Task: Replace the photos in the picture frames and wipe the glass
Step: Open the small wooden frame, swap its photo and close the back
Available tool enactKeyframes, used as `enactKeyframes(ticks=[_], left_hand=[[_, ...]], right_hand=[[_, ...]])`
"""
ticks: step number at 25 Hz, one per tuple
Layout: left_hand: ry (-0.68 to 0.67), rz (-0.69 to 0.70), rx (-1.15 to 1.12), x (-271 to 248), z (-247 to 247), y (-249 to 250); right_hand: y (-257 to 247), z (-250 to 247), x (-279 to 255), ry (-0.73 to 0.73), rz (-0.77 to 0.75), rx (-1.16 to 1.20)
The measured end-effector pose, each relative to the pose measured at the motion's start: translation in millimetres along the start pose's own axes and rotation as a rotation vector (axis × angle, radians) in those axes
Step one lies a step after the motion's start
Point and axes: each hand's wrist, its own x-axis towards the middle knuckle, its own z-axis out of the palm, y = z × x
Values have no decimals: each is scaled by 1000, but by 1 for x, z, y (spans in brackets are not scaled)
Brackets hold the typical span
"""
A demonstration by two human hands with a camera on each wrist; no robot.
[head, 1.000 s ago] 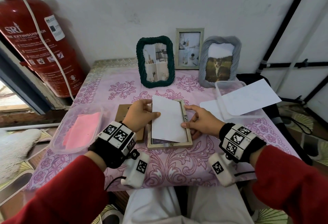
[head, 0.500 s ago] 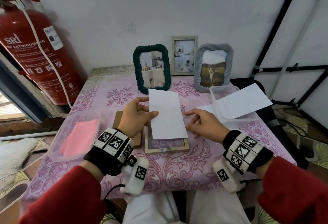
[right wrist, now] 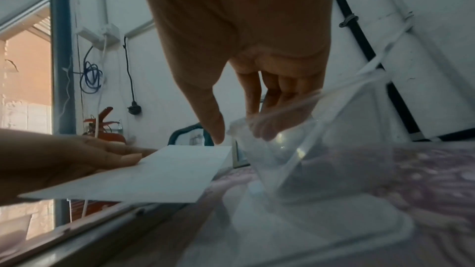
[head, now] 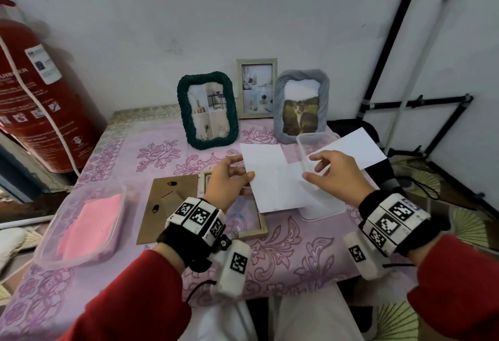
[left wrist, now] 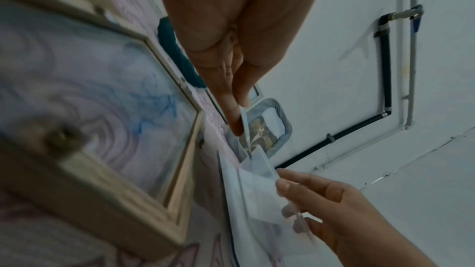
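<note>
My left hand pinches a white-backed photo by its left edge and holds it just above the table. The same photo appears in the right wrist view. Below the hand, the light wooden frame lies flat, and the cloth shows through its glass. Its brown backing board lies to the left. My right hand grips the rim of a clear plastic container and tips it up, fingers inside, thumb outside. A white sheet sticks out of it.
Green, wooden and grey frames stand at the back against the wall. A clear tub with a pink cloth sits at the front left. A red fire extinguisher stands left of the table.
My left hand has lifted the photo out of the flat frame and carried it right. My right hand left the frame's edge and took hold of the clear container's rim.
</note>
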Motion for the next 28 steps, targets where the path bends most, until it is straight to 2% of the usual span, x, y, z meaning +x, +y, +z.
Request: enactKeyframes(ticks=[3,9,15,17,20,23,28], left_hand=[[-25,-41,-21,4,14,-6],[-72,-92,-35,11,43,-16],[-70,-162,24,17,70,-26],[-62,-155,108,21,73,-28],[-87,-62,354,24,71,-31],[-134,-27,432,24,70,-34],[-132,-19,581,29,72,-33]], right_hand=[[8,3,-2,-5,12,4],[18,0,-6,142,-19,83],[24,1,-17,122,-42,134],[25,2,-18,108,-35,132],[24,3,-20,82,-39,132],[23,6,-21,64,-41,101],[23,6,-21,42,-40,82]])
